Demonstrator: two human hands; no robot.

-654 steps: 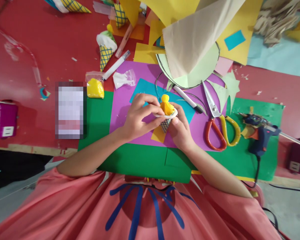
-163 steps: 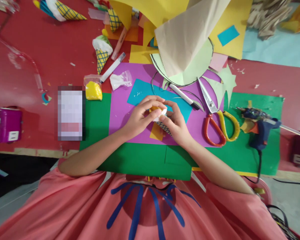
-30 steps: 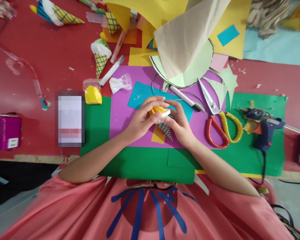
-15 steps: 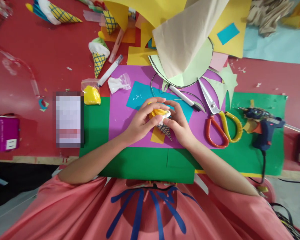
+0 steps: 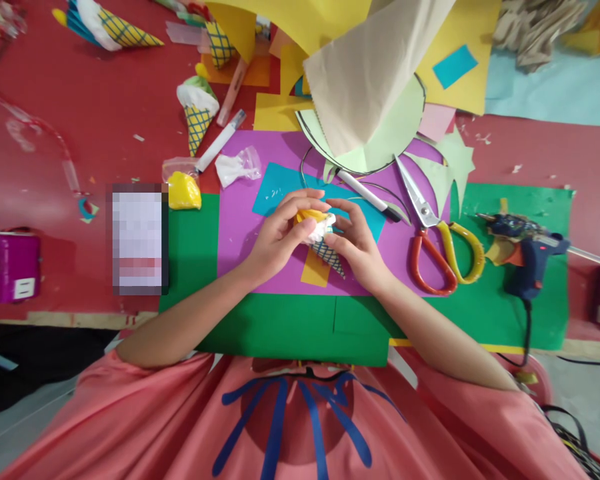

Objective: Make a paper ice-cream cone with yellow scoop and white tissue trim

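Note:
Between my two hands is a small craft ice cream cone, with a yellow top, a white band and a blue-lined cone that points down to the right. My left hand grips it at the yellow top, thumb on the near side and fingers over the far side. On the other side my right hand has its thumb and fingers curled around the white band. A yellow paper strip lies under the cone on the purple sheet. Part of the cone is covered by my fingers.
Scissors and a black-tipped marker lie right of my hands. Farther right is a blue glue gun. A bag of yellow clay, a phone and another craft cone are at left.
The cone has turned slightly in my hands and shifted a little, so more of its white band shows. My fingers have moved slightly apart. Nothing else on the table has changed.

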